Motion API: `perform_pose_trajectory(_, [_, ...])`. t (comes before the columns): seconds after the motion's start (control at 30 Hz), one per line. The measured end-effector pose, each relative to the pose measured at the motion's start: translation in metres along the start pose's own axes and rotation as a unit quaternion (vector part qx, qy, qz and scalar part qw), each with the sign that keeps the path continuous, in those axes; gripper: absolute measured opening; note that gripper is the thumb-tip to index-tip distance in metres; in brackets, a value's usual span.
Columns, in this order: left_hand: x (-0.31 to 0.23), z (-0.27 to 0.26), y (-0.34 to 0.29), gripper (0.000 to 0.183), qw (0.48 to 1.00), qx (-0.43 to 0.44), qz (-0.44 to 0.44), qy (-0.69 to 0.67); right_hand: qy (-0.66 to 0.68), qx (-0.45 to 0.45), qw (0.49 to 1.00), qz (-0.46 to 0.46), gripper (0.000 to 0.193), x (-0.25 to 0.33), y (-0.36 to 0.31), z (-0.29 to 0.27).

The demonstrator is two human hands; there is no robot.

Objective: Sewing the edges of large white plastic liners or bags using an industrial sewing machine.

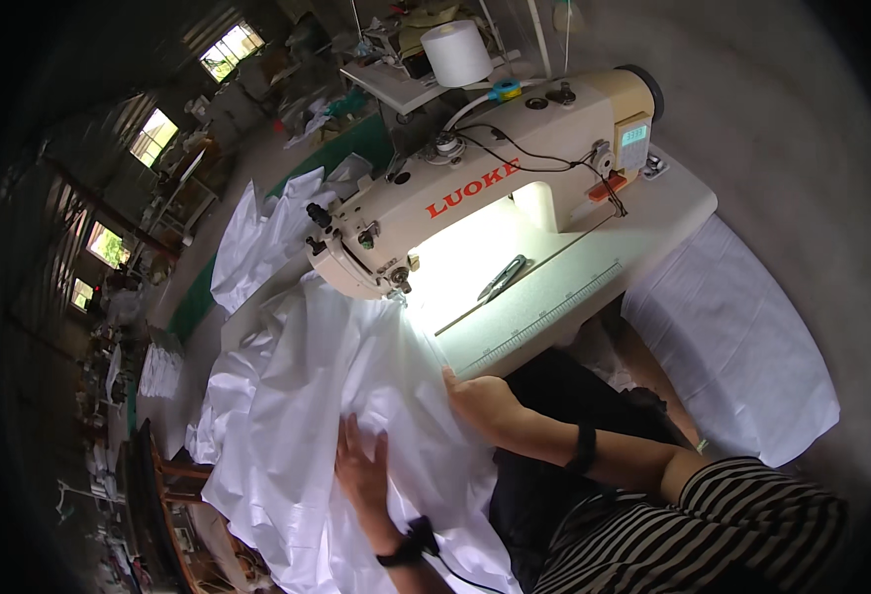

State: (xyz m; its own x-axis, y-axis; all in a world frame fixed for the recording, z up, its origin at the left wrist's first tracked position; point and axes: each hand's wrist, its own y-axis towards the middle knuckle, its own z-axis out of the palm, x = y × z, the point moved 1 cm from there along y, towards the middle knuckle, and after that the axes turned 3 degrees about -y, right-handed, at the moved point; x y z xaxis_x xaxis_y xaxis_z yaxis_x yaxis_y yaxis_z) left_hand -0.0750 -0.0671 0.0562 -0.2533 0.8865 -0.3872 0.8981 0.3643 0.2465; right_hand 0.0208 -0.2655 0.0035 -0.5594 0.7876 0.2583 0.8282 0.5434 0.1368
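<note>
A large sheet of white fabric (297,396) drapes in folds under the needle end of a sewing machine (495,173) and spills toward me. My left hand (361,475) lies on the fabric with its fingers stretched out. To its right, my right hand (485,404) is closed at the fabric's edge by the front of the machine bed, its index finger pointing toward the needle. Part of its grip is hidden. The needle area is brightly lit, and the presser foot (397,297) rests where the fabric enters.
Thread snips (504,278) lie on the machine bed, behind a printed ruler strip (544,319). A white thread cone (456,53) stands behind the machine. More white cloth hangs at the right (737,346) and lies at the far left (267,233). A dark cable runs near my left wrist.
</note>
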Motion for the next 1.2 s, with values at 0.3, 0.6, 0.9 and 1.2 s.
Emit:
perform_pose_trajectory(0.3, [0.088, 0.038, 0.118, 0.062, 0.995, 0.06, 0.069, 0.033, -0.081, 0.04, 0.996, -0.009, 0.055, 0.001, 0.075, -0.004])
perform_pose_trajectory(0.6, [-0.043, 0.036, 0.008, 0.015, 0.974, -0.07, 0.071, -0.204, 0.069, 0.047, 0.996, 0.008, 0.04, -0.02, 0.08, -0.011])
perform_pose_trajectory(0.9, [-0.078, 0.1, -0.051, 0.028, 0.984, -0.151, 0.024, -0.086, 0.261, 0.029, 0.965, 0.007, 0.033, -0.032, 0.073, -0.019])
perform_pose_trajectory(1.2, [-0.104, 0.049, -0.036, 0.01, 0.968, -0.058, 0.083, -0.231, 0.571, 0.254, 0.778, 0.065, 0.041, -0.052, 0.043, -0.019])
